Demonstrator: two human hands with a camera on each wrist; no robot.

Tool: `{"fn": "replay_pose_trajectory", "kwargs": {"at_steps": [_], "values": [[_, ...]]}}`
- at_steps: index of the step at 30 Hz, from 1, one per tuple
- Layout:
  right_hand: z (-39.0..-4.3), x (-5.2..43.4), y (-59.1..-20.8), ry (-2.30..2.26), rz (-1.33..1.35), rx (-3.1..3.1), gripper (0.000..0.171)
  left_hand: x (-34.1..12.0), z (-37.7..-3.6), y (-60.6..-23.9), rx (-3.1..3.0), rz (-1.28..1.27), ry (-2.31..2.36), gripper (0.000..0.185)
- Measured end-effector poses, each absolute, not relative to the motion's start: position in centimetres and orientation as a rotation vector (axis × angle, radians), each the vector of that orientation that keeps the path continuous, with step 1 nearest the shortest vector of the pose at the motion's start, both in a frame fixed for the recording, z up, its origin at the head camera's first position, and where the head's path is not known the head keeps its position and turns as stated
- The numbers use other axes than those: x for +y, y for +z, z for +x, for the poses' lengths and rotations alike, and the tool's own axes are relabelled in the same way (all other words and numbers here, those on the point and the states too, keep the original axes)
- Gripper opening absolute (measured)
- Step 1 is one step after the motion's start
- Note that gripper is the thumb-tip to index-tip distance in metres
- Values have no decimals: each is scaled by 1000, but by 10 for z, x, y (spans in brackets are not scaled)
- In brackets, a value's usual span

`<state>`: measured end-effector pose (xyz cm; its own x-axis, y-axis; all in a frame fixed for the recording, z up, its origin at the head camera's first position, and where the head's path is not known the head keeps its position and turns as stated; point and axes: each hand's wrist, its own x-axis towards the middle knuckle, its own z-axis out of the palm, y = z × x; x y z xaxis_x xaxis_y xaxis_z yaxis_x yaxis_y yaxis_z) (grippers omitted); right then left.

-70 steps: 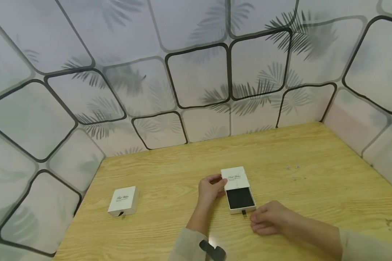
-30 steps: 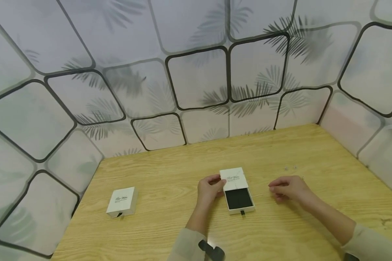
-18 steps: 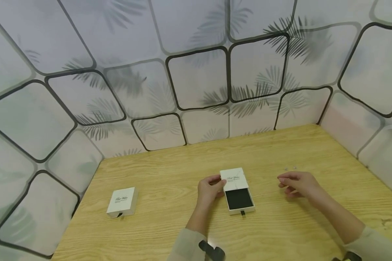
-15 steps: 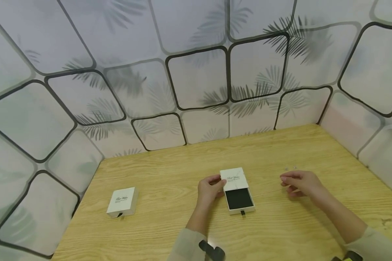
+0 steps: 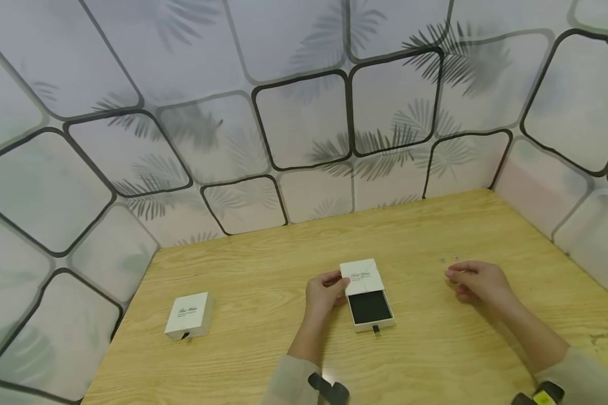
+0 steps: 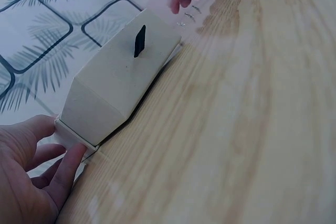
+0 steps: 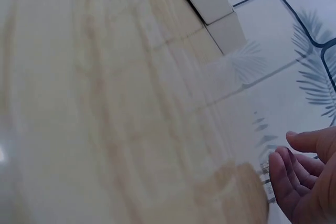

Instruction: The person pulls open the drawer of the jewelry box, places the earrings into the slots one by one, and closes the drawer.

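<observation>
Nearest, left hand (image 5: 323, 293) on the table (image 5: 263, 360), thumb and fingers curled round the sleeve end of the box (image 5: 365, 292) just to its right; drawer (image 5: 371, 309) slid out toward the body, pull tab (image 5: 377, 329) at the near end, long axis running near-to-far, dark lining facing up. Farther right, well apart from the box, right hand (image 5: 478, 281) loose, fingers relaxed and grasping nothing, fingertips just short of the tiny studs (image 5: 448, 259) lying beyond it. Far off to the left hand's left, second box (image 5: 188, 315), closed, tab toward the near edge.
</observation>
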<state>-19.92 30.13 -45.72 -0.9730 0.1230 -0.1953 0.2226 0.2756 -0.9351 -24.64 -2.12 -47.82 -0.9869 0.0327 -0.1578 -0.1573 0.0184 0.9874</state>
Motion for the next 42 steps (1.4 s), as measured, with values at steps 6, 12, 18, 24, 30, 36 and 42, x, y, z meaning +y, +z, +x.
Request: {"fn": "replay_pose_trajectory", "kwargs": {"at_steps": [6,12,18,24,30,36,42], "values": [[-199,297,-463,-1661,289,2684,47,-22,-247,-477,2155,-126,2102,36],[-197,296,-468,-1616,286,2736,45,-21,-246,-476,2138,-115,2110,35],[-200,295,-473,-1540,317,2797,42,-22,-249,-479,2146,-114,2090,32],[-202,294,-476,-1513,305,2847,36,-21,-248,-478,2142,-125,2101,33],[-203,294,-476,-1449,250,2923,26,-21,-248,-480,2154,-115,2099,34],[-202,294,-473,-1445,211,2917,26,-21,-249,-481,2140,-123,2097,35],[-202,297,-469,-1561,195,2779,31,-21,-250,-481,2137,-120,2095,35]]}}
